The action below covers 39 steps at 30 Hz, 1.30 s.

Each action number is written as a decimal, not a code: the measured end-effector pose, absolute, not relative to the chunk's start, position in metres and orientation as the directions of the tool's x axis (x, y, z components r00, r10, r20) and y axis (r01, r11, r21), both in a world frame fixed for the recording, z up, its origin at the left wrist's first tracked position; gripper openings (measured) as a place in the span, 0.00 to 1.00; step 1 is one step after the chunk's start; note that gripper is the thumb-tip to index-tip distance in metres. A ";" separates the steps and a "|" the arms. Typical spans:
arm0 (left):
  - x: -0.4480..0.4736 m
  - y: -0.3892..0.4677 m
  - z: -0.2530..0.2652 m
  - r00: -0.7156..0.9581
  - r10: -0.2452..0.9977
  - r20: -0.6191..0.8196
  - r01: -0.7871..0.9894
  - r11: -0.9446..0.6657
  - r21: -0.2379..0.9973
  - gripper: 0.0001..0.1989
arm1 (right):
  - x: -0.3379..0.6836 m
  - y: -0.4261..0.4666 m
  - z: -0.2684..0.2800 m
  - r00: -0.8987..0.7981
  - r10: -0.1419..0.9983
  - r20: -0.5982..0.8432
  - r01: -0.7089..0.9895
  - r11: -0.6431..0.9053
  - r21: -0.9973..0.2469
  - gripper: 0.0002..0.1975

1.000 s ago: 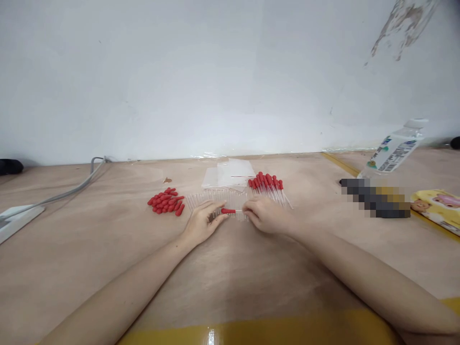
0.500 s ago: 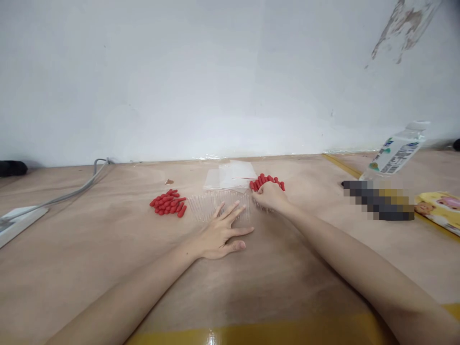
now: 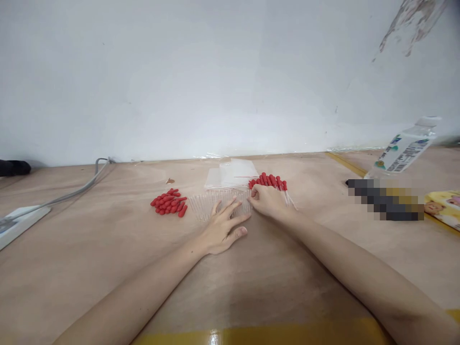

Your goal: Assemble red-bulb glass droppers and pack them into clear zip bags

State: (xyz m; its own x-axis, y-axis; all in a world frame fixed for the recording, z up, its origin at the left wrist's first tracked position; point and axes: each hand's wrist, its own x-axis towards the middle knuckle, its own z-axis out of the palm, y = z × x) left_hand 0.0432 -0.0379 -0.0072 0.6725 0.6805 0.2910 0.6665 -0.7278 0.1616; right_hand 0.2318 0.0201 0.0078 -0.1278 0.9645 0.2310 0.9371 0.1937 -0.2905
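Note:
My left hand [image 3: 224, 230] lies with fingers spread over a row of thin clear glass tubes [image 3: 201, 206], its fingertips on their lower part. At the row's right end my right hand [image 3: 268, 200] has thumb and forefinger pinched together; whatever is between them is too small to make out. Just behind that hand lies a group of droppers with red rubber bulbs [image 3: 275, 181], some of their clear stems showing to its right. A heap of loose red rubber bulbs [image 3: 168, 203] sits left of the tubes.
White sheets [image 3: 237, 173] lie behind the tubes, near the wall. To the right are a tilted plastic bottle [image 3: 404, 151], a blurred dark object [image 3: 384, 199] and a yellow printed packet [image 3: 443, 206]. A grey cable [image 3: 84, 186] runs to a white power strip [image 3: 25, 220] at left.
My right hand has shifted left from the red-bulbed droppers to the right end of the tube row, uncovering some dropper stems. My left hand has stayed nearly in place, its fingers slightly closer together.

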 end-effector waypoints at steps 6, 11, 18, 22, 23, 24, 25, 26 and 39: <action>0.040 -0.036 -0.012 0.528 0.714 0.461 0.726 -0.661 0.192 0.16 | 0.230 0.020 0.004 -0.150 0.967 0.204 0.931 0.207 -0.300 0.09; 0.024 -0.021 0.004 0.341 0.778 0.527 0.849 -0.496 0.183 0.13 | 0.231 0.020 0.005 -0.127 0.974 0.187 0.937 0.180 -0.301 0.08; -0.036 0.000 0.051 0.056 0.962 0.268 0.995 -0.076 0.064 0.06 | 0.226 0.017 0.010 -0.140 0.981 0.135 0.950 0.171 -0.261 0.09; -0.046 -0.003 0.062 0.053 0.994 0.096 0.998 -0.055 0.019 0.05 | 0.222 0.014 0.016 -0.136 0.987 0.081 0.971 0.150 -0.189 0.09; -0.045 -0.004 0.062 0.054 0.995 0.087 0.998 -0.054 0.007 0.06 | 0.221 0.013 0.016 -0.138 0.988 0.070 0.972 0.148 -0.181 0.09; -0.043 -0.005 0.060 0.054 0.995 0.085 0.999 -0.053 -0.010 0.06 | 0.219 0.013 0.017 -0.141 0.988 0.065 0.973 0.150 -0.174 0.09; -0.042 -0.005 0.058 0.052 0.995 0.087 0.998 -0.049 -0.034 0.05 | 0.218 0.012 0.017 -0.144 0.987 0.067 0.974 0.153 -0.166 0.10; -0.040 -0.005 0.055 0.049 0.994 0.093 0.997 -0.044 -0.062 0.05 | 0.216 0.012 0.017 -0.146 0.987 0.072 0.975 0.156 -0.157 0.10; -0.033 -0.001 0.025 0.093 0.966 0.240 0.955 -0.019 -0.295 0.12 | 0.218 0.008 0.021 -0.113 0.986 0.123 0.969 0.137 -0.206 0.14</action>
State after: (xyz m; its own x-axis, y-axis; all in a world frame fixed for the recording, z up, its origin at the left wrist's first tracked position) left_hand -0.0331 -0.0008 0.0249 0.0935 0.9663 0.2399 0.9553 -0.0191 -0.2951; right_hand 0.2179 0.0080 0.0211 -0.1130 0.9859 0.1235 0.9690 0.1368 -0.2059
